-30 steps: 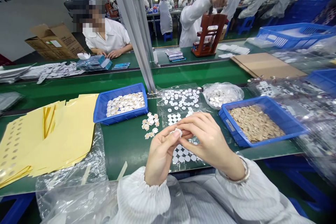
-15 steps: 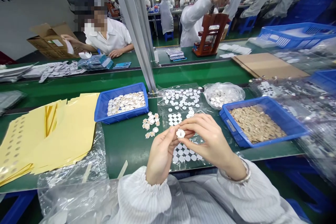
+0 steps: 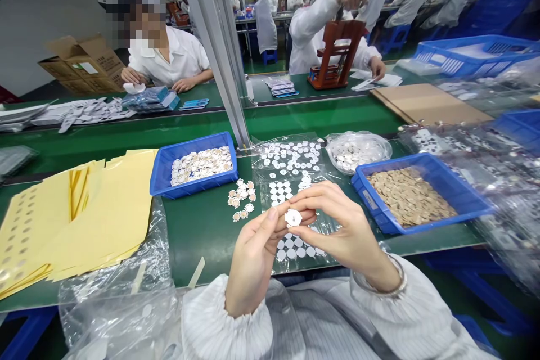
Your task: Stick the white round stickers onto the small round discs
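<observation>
A small white round disc (image 3: 293, 217) with a dark mark at its centre is held up over the table between both hands. My right hand (image 3: 337, 226) pinches its right side between thumb and fingers. From the left, my left hand (image 3: 256, 250) closes on it, with fingers behind the disc and the thumb near its left edge. Below the hands, rows of white round pieces (image 3: 291, 253) lie on a clear plastic sheet (image 3: 264, 180), with more toward its far end. Left of the sheet is a loose group of white and tan discs (image 3: 242, 194).
A blue bin (image 3: 160, 183) of white-and-tan discs stands left, another blue bin (image 3: 386, 225) of tan discs right. A clear bag of white pieces (image 3: 358, 152) lies between. Yellow sheets (image 3: 122, 197) cover the left. A metal post (image 3: 219, 56) rises behind; co-workers sit opposite.
The disc in my hands has shifted slightly right and now shows more of its face, as the left thumb has drawn back a little. Across the table, a co-worker's hand has lowered.
</observation>
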A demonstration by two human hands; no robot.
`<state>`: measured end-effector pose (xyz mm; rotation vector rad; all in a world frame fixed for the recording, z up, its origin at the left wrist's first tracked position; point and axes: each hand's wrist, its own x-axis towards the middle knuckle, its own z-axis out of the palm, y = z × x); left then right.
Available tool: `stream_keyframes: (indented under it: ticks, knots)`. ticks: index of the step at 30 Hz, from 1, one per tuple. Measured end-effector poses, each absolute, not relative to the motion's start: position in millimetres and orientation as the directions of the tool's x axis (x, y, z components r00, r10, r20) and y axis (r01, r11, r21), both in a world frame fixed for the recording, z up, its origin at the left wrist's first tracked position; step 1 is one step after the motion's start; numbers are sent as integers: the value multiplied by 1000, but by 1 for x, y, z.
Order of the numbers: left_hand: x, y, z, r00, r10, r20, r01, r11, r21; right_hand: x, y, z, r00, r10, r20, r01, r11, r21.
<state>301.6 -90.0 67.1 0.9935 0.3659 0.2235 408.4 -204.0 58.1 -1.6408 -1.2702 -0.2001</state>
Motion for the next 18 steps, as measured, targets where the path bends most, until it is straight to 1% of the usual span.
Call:
stream_keyframes:
  ticks: [7, 10, 12, 13, 14, 16, 18]
  knots:
    - [304, -87, 61, 917, 345, -202, 0, 505, 863, 407, -204, 57, 417, 648, 638, 824, 27, -566]
    - [301, -78, 46, 873, 420, -249, 53, 427, 903, 419, -204, 39, 420, 725, 547, 818, -41, -573]
    - [295, -69, 34, 826, 497, -266, 97, 339, 936, 437, -205, 18, 504, 763, 404, 770, -184, -611]
    - [292, -65, 28, 805, 528, -270, 122, 298, 947, 449, -205, 6, 581, 751, 314, 719, -293, -630]
    - [288, -62, 23, 790, 547, -275, 140, 276, 951, 462, -206, -5, 679, 703, 211, 638, -424, -643]
    - [282, -56, 16, 782, 559, -276, 145, 267, 953, 490, -206, -23, 776, 615, 144, 555, -554, -621]
    - [278, -55, 14, 795, 548, -259, 122, 275, 954, 516, -202, -35, 842, 525, 124, 488, -645, -588]
